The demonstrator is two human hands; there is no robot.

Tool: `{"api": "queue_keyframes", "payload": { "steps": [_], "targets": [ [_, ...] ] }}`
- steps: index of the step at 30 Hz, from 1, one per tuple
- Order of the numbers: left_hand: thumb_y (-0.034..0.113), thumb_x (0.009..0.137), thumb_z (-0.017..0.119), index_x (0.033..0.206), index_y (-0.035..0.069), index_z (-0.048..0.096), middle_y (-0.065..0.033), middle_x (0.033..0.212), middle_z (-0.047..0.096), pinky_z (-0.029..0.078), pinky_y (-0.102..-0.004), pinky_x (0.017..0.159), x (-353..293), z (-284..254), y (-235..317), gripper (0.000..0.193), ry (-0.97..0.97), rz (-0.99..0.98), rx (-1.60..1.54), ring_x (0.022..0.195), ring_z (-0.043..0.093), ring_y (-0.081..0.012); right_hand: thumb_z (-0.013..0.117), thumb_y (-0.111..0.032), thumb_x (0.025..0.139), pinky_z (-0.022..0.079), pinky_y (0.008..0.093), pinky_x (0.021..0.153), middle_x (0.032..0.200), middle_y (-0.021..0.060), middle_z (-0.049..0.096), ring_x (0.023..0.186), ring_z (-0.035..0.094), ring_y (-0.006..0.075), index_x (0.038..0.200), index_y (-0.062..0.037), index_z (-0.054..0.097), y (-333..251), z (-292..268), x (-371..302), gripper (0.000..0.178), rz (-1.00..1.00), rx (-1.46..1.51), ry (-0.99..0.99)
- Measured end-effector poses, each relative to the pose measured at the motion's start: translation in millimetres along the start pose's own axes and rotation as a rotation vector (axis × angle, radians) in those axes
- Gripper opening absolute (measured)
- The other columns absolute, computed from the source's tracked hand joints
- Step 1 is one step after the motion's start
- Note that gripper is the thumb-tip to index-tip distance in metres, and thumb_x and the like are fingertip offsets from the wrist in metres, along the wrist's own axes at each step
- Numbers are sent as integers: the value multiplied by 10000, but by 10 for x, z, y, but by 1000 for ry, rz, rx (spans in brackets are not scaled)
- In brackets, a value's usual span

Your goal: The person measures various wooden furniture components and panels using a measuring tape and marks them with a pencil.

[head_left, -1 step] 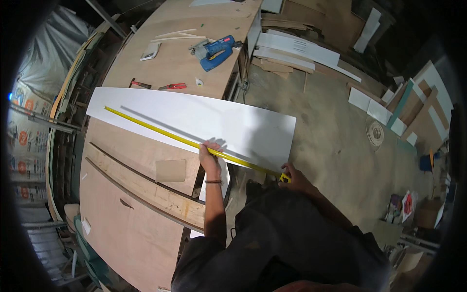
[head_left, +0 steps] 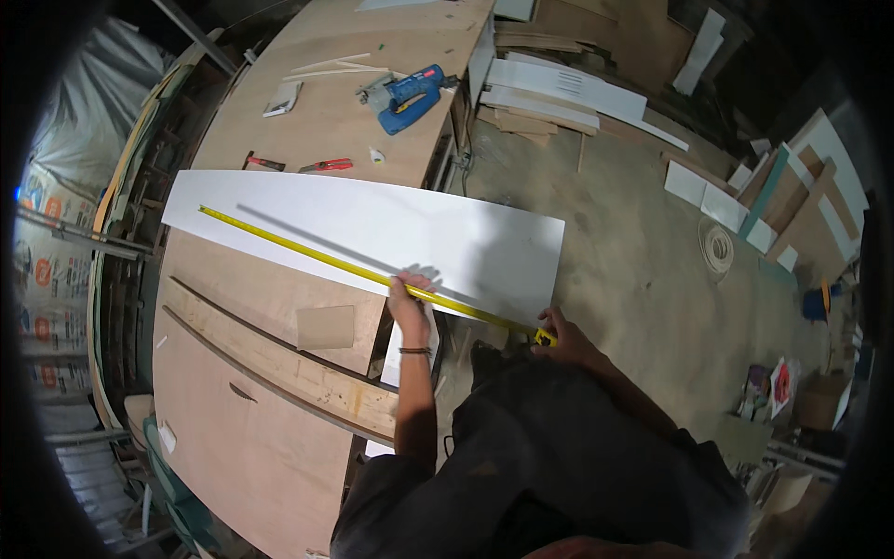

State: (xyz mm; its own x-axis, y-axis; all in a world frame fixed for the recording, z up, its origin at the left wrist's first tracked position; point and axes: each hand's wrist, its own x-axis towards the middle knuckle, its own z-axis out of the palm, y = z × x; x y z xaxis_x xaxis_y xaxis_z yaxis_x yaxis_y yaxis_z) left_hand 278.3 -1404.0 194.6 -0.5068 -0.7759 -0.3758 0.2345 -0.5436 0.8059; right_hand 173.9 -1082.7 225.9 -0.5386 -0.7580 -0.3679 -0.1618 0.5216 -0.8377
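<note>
A long yellow tape measure [head_left: 307, 251] is drawn out slantwise, its blade running over a white board [head_left: 363, 207] from the far left toward me. The blade's shadow falls on the board a little apart from it, so the blade seems raised. Partway along, my left hand [head_left: 408, 300] is closed about the blade near the board's front edge. My right hand [head_left: 570, 340] grips the black and yellow case close to my body, past the board's near right corner. Part of that hand's grip is hidden behind its own fingers.
Beyond the board, a blue jigsaw [head_left: 407, 98], a red-handled cutter [head_left: 327, 165] and a hammer [head_left: 264, 162] lie on the wooden worktable [head_left: 251, 116]. A long wooden channel [head_left: 279, 349] and a small tan panel [head_left: 325, 328] lie nearer. Offcuts [head_left: 549, 102] and a coiled cable [head_left: 716, 249] occupy the floor.
My left hand has shifted slightly to the right along the tape blade. The right hand stays almost where it was, still holding the case.
</note>
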Motion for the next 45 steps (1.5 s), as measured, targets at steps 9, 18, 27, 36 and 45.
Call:
{"api": "queue_keyframes", "payload": {
  "steps": [9,18,27,36,45],
  "targets": [
    [377,1077,366,1159,-12,547,-171,1045,698,558,-387,834,-879,987,-832,437,-316,-160,252,976,690,-273,774,-290,815,486,361,800,929,153,653,881,644,231,1173,-58,361,-351,-436,97,595,126,104,26],
    [389,1081,352,1280,-22,536,-157,1123,685,534,-312,866,-660,2240,-1538,492,-544,-313,436,986,668,-210,762,-211,847,464,352,785,969,112,569,905,570,174,1138,-59,368,734,-1607,550,513,-70,162,29],
    [511,1017,463,1324,32,541,-135,1258,614,434,-350,1006,-414,3651,-2423,575,-691,-786,316,1169,579,-227,634,-136,938,472,326,714,921,122,556,812,576,165,1149,-42,381,1127,-3279,1056,343,-183,283,143],
    [440,1012,514,1130,50,542,-96,1040,632,550,-336,810,1348,3683,-1627,409,-23,-297,35,895,638,-203,693,-298,908,483,363,717,907,119,569,802,589,192,1123,-31,432,1445,-3604,2415,431,-194,21,76],
    [350,967,573,988,82,571,-34,919,581,487,-319,826,4156,3113,-866,268,475,178,-488,913,585,-164,732,-361,856,559,308,534,941,116,600,783,646,171,1190,-40,462,962,-4374,3810,536,243,-164,-97]
  ]
}}
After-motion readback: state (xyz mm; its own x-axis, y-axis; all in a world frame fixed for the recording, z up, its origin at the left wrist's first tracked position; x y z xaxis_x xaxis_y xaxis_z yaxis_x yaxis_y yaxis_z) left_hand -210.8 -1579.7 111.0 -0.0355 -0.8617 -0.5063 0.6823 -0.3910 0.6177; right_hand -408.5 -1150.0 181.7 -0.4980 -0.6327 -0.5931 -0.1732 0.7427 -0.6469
